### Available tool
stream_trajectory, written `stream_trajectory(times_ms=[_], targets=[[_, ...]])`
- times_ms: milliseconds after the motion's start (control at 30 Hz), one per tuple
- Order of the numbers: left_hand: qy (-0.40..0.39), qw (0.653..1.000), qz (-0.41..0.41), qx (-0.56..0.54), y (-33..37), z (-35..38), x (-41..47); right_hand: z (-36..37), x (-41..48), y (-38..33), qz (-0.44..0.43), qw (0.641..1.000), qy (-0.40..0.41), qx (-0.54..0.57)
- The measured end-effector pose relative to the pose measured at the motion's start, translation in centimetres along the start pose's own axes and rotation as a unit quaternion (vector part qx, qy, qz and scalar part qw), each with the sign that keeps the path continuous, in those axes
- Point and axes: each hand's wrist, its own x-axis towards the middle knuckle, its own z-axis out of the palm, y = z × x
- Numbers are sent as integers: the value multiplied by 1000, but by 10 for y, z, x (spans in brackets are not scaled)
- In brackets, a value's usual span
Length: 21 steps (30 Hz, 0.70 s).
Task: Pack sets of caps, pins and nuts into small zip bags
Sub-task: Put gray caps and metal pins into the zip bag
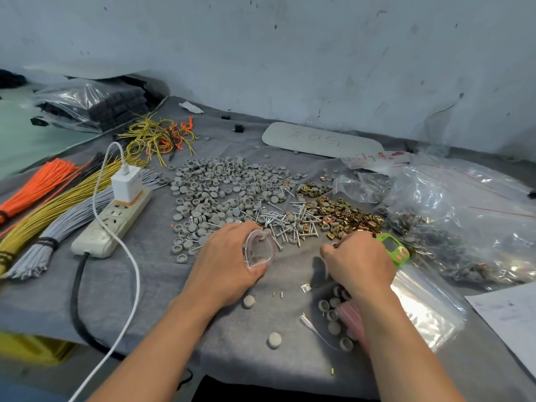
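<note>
Head view: a small zip bag [259,250] is being gripped by the left hand [226,265], with fingers and thumb curled round its red-striped mouth so that the opening is being held wide and turned toward the piles. The bag is being held just above the grey cloth-covered desk [203,329], at the near edge of the silver pins [278,224]. These pins are lying scattered between the wide heap of grey caps [220,184] and the brass-coloured nuts [346,217]. The right hand [361,264] is being held knuckles-up at the near edge of the nuts, with its fingers curled under; whether anything is being pinched in them cannot be told. A green handheld device [393,248] is being half hidden behind that hand. A stack of empty zip bags [420,306] is being partly covered by the right forearm, with a few loose caps [333,316] lying just beside it. On the left, a white charger [126,184] is being carried by a power strip [113,221], next to bundles of orange, yellow and grey wires [58,207]. On the right, more parts are being stored in large clear bags [464,213].
</note>
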Motion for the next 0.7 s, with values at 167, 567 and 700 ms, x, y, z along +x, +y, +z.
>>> stream_trajectory(times_ms=[167,567,700], targets=[[-3,1000,0,1,2,-1,-1,5,-6,-10,-46,997,-32,-56],[4,1000,-1,-11,2,1,0,19,-40,-36,-246,940,-107,211],[-14,1000,-4,-14,1,2,1,30,-49,-55,-271,939,-105,183]])
